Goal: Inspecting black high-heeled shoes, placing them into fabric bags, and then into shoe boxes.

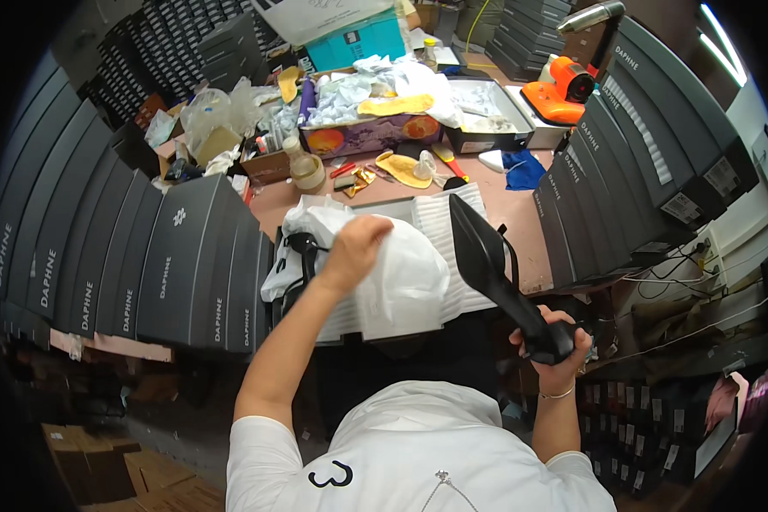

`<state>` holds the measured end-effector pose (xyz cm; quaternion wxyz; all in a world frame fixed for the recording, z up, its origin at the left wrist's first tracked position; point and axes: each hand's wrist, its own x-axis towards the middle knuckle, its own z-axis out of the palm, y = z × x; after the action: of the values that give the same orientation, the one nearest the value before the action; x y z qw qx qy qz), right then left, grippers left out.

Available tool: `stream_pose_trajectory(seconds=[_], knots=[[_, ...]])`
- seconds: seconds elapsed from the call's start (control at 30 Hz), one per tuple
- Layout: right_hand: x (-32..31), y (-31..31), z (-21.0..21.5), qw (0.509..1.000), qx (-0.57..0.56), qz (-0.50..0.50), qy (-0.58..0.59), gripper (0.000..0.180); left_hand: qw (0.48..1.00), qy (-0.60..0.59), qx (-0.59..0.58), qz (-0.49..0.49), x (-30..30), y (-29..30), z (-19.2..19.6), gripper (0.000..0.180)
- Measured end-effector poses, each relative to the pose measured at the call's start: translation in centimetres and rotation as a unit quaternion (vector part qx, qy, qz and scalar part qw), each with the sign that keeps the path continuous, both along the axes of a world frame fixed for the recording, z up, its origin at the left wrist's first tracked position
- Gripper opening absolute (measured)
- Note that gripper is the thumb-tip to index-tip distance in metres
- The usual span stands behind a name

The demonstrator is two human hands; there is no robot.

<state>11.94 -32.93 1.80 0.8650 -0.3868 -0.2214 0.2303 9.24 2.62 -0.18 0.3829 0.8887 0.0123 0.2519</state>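
Observation:
My right hand [556, 341] grips a black shoe [486, 256] by its heel end, toe pointing up and away, the dark sole facing the camera. A thin black strap loops off its right side. In front of me lies a grey shoe box [384, 207], mostly covered by white tissue paper [405, 277] and ribbed white padding [468, 286]. My left hand [358, 249] is over the tissue paper with its fingers curled; what they pinch, if anything, is hidden. Beside my left wrist, black straps of another shoe [305, 246] show against the white paper.
Grey shoe boxes stand in a row at the left [188, 264] and a leaning stack at the right [623, 162]. Behind are a purple carton [367, 139] with crumpled paper, a glass jar [305, 173], yellow insoles [404, 169], a blue cloth [524, 170] and an orange tool [563, 90].

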Motion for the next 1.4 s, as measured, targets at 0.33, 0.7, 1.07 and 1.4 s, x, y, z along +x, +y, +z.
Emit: stream_pose_trajectory(seconds=[0.33,0.7,1.07,1.4], knots=[[4.6,5.5,-4.0,0.974,-0.011,0.092,0.206,0.061,0.991,-0.087,0.005,0.104,-2.5,-1.9,1.4,0.049],[3.6,3.5,-4.9,0.91,0.137,0.078,0.384,0.049,0.956,0.034,0.288,0.038,1.1,0.6,-7.1,0.039],[1.9,0.7,-2.0,0.858,0.257,0.018,0.444,0.05,0.885,0.034,0.461,-0.054,5.9,-3.6,2.4,0.004],[-0.1,0.8,0.1,0.982,-0.02,0.13,0.134,0.061,0.997,0.005,-0.08,-0.016,0.7,-5.3,5.6,0.014]])
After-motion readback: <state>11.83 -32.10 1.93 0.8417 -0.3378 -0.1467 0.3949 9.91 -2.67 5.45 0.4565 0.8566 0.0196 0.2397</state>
